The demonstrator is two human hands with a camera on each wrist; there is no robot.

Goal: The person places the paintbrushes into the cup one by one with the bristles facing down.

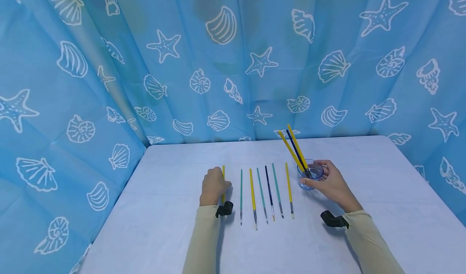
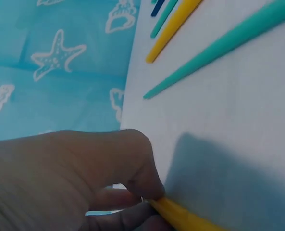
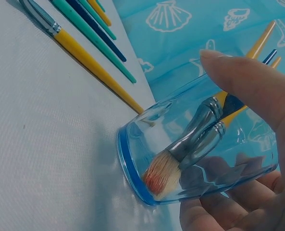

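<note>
Step in hand looks like taking up the leftmost yellow brush point(image 2: 188, 216) with the left hand point(image 1: 214, 184) while the right hand point(image 1: 334, 187) steadies the clear blue cup point(image 3: 126, 161); the left fingers are closed to a narrow pinch on the brush handle, toward its far end; its near end is hidden by the wrist, so can't tell if it's lifted at all. Right fingers are spread about as wide as the cup, thumb on the near side, the rest round the far side, holding it; the cup sits on the far right part of the white table point(image 1: 156, 241), with two yellow brushes and one dark blue brush point(image 1: 293, 144) in it, bristles down, handles leaning far left; a row of six brushes lies between the hands, handles far, bristles near. Next move, as judged, calls for a firm pinch and a lift clear of the neighbouring teal brush point(image 1: 241, 193), cup held steady.
</note>
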